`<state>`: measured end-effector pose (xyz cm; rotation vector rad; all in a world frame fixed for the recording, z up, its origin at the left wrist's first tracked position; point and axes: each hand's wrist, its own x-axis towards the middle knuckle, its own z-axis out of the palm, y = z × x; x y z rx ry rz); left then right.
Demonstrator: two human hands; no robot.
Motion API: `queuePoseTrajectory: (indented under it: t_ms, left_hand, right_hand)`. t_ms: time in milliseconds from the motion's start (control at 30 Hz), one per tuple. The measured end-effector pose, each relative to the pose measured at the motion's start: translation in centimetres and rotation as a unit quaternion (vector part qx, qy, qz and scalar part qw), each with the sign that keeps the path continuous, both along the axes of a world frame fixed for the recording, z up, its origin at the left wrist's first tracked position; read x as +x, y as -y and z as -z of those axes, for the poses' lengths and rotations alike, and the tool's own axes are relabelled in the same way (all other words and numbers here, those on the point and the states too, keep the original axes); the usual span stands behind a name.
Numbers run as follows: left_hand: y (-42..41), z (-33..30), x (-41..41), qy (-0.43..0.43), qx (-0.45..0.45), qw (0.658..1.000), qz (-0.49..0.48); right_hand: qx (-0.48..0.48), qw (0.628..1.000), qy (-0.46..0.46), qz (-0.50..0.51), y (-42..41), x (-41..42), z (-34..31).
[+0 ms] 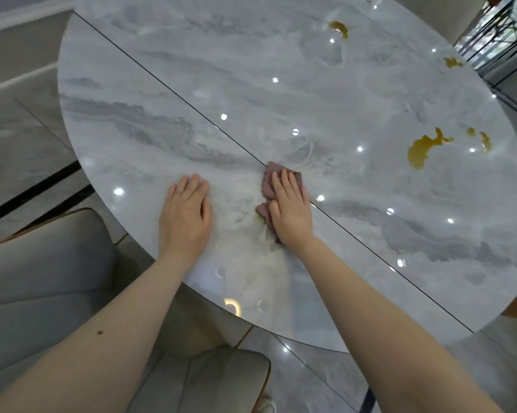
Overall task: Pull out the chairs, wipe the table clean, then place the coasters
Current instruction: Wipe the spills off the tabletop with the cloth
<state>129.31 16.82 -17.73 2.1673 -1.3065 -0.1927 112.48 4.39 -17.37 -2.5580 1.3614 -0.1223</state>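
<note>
a crumpled mauve cloth lies on the round grey marble-patterned table, right on the thin dark seam that crosses the top, toward the near edge. the right hand presses down on the cloth with fingers straight and together, palm flat, the cloth showing past the fingertips and along the thumb side. the left hand rests flat on the bare table just beside it, fingers straight, holding nothing. pale smeared streaks mark the surface between and below the two hands.

farther out on the right part of the table sits a large amber spill, with smaller amber drops near it toward the edge. another amber patch lies at the far side, and one more near the far right rim. small bright light reflections dot the glossy top.

a grey upholstered chair stands at the lower left, partly under the left forearm, on a glossy grey tiled floor. a dark metal-framed piece shows at the upper right corner.
</note>
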Motion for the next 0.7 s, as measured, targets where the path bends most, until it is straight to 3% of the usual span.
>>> queuePoseTrajectory:
  t_ms: [367, 433, 533, 600, 700]
  left_hand:
    - [0.3, -0.1, -0.1, 0.073, 0.065, 0.995, 0.029]
    - [0.3, -0.4, -0.4, 0.077, 0.104, 0.991, 0.034]
    - [-0.3, -0.8, -0.9, 0.084, 0.158, 0.983, 0.031]
    - [-1.1, -1.0, -1.5, 0.095, 0.168, 0.981, 0.024]
    - [-2.1, -1.1, -1.9, 0.11, 0.17, 0.979, 0.01]
  right_hand:
    - [0.024, 0.973, 0.054, -0.221, -5.8, -3.9, 0.1]
    - [0.065, 0.967, 0.109, -0.22, -7.0, -5.1, -0.2]
    - [0.179, 0.954, 0.219, -0.099, -7.6, -6.8, -2.0]
    - [0.185, 0.958, 0.206, -0.077, -7.8, -8.5, -2.9]
    - [0.112, 0.98, 0.065, -0.152, -9.2, -10.1, -2.2]
